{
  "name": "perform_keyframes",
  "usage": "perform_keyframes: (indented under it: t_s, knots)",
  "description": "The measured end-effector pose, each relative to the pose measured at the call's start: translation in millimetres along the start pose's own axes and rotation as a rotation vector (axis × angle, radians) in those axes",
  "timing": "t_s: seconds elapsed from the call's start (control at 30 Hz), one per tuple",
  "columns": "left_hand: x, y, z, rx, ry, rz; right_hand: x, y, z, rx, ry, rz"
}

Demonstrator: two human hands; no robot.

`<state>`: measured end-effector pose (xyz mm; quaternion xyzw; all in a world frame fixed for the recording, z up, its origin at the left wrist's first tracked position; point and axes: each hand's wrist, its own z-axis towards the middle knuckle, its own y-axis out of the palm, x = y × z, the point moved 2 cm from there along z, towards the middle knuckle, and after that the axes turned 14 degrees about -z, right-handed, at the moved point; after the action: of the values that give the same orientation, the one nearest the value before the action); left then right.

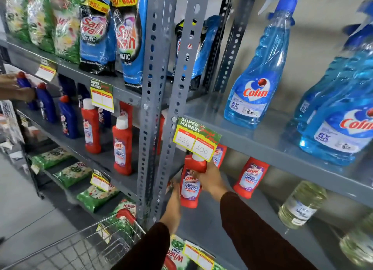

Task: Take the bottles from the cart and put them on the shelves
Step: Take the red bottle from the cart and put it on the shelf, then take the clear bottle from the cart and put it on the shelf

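Red Harpic bottle (190, 186) gripped upright: right hand (211, 182) at neck, left hand (174, 204) cupping base, steadying entry just below price tag (196, 138).

We stood in a shop aisle before grey steel racking (121, 92) built on perforated uprights (151, 116). A plain pale wall (323, 27) showed behind the bay at two o'clock. At eight o'clock lay a smooth grey floor (24, 205). Yellow and green price cards (196, 138) hung from the shelf edges. The light was even and bright, glinting off the metal.
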<state>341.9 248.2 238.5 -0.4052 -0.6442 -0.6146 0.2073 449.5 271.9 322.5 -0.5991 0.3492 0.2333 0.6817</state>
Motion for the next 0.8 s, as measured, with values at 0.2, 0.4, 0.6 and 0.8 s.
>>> perform_keyframes:
  t_s: [0.2,0.4,0.6,0.8]
  knots:
    - [-12,-12,-52,0.049,0.029,0.270,17,0,3,0.065,-0.067,0.035]
    - [-15,-132,-136,0.146,-0.210,0.242,80,29,-63,0.153,0.045,0.238]
    - [-38,-362,-253,0.410,-0.340,0.700,91,177,-186,-0.395,0.043,-0.037]
    - [-54,-385,-325,0.186,-0.697,0.870,80,331,-230,-1.174,-0.100,-0.363]
